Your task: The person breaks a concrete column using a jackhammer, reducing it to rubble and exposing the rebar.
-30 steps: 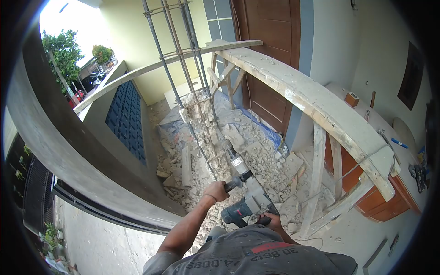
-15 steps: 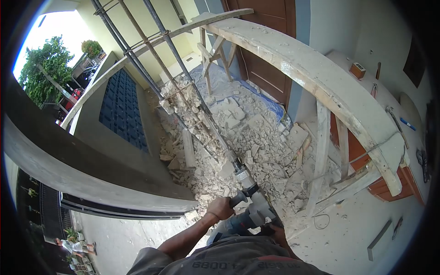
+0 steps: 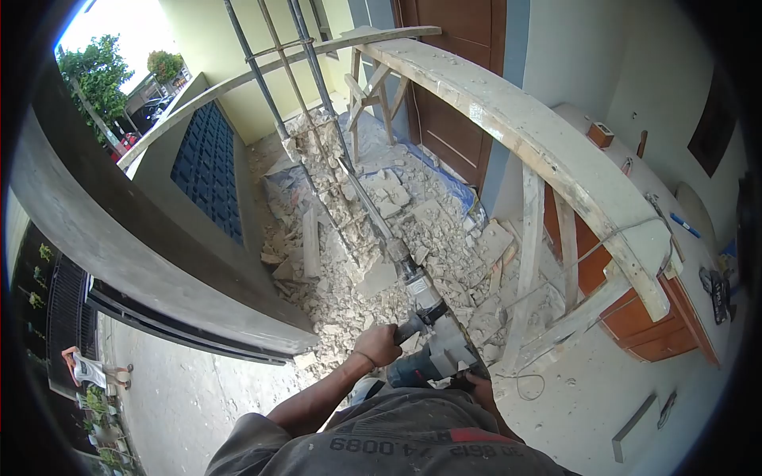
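Note:
A grey-and-blue demolition hammer (image 3: 448,349) is held low in front of my body, pointing forward. My left hand (image 3: 379,346) is closed around its black side handle (image 3: 410,327). At the rear, my right hand (image 3: 481,390) is wrapped around the back grip, partly hidden by the tool and my shirt. The long chisel (image 3: 369,202) reaches up along a broken concrete column (image 3: 321,143), its tip at the column's right side. Bare steel rebars (image 3: 274,59), tied with wire, extend from the broken concrete.
Concrete rubble (image 3: 444,238) covers the floor around the column, partly over a blue tarp (image 3: 456,184). A dusty plank (image 3: 508,119) on wooden trestles curves across the right. A grey wall (image 3: 151,230) stands left. Another person (image 3: 91,370) is outside at far left.
The view has shifted, and the column and rebars appear more upright. More of the chisel shows beside the column. Both hands keep their hold on the hammer. The person outside has changed posture.

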